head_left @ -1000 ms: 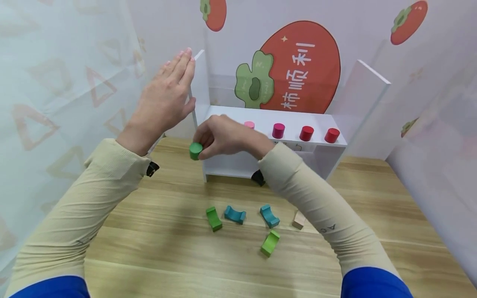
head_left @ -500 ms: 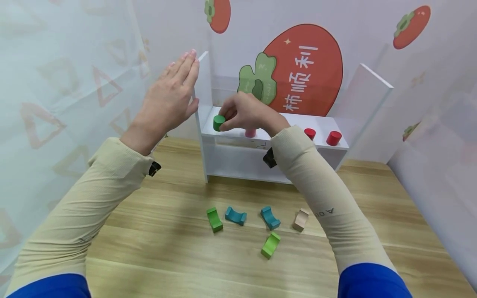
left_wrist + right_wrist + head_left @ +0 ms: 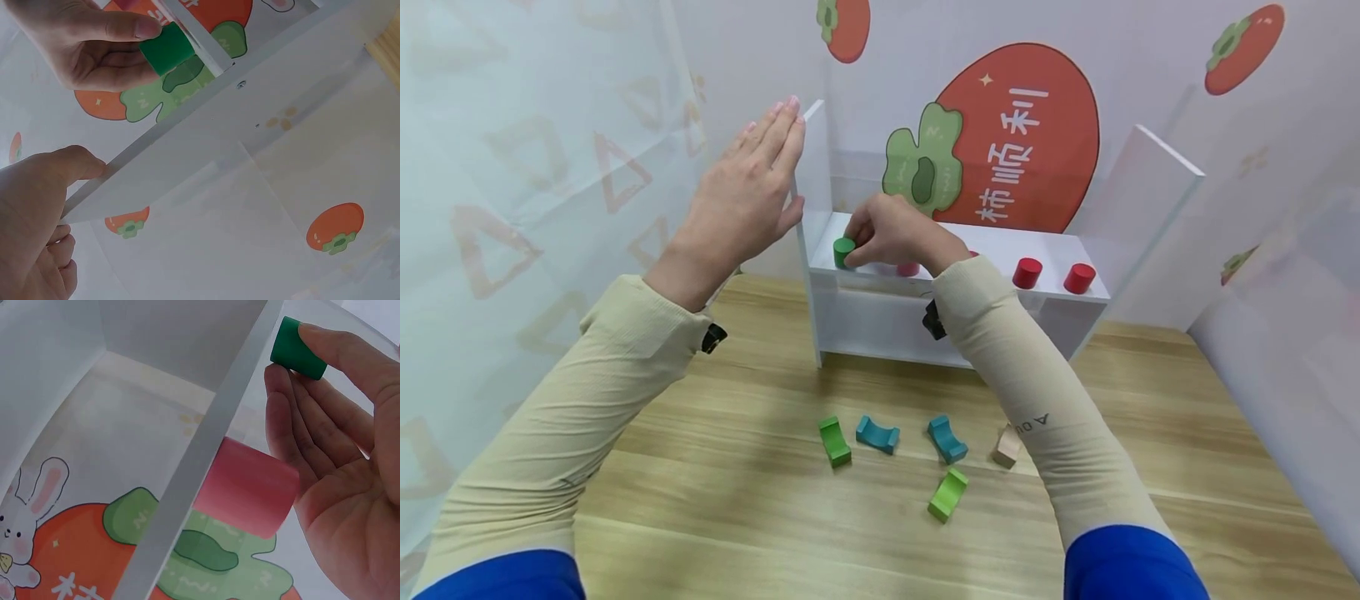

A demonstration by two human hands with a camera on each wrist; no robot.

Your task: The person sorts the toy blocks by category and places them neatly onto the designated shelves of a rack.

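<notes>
A small green cylinder [image 3: 843, 253] is at the left end of the top board of the white shelf [image 3: 880, 329]. My right hand [image 3: 898, 233] pinches it between thumb and fingers; it appears upright, though I cannot tell if its base touches the board. Beside that hand stands a pink cylinder [image 3: 247, 487], partly hidden in the head view. Two red cylinders, one nearer the middle [image 3: 1027, 272] and one at the right end [image 3: 1079, 278], stand farther along. My left hand [image 3: 737, 192] holds the shelf's left side panel [image 3: 814, 167], thumb on one side and fingers on the other.
On the wooden table [image 3: 737, 492] before the shelf lie curved blocks: dark green [image 3: 835, 442], blue [image 3: 877, 435], another blue [image 3: 947, 439] and light green [image 3: 948, 495]. A beige block [image 3: 1007, 447] sits by my right sleeve. The shelf's right panel [image 3: 1150, 200] rises opposite.
My right hand has carried the green cylinder from in front of the shelf up and rightward to the top board's left end. The left hand has stayed at the side panel.
</notes>
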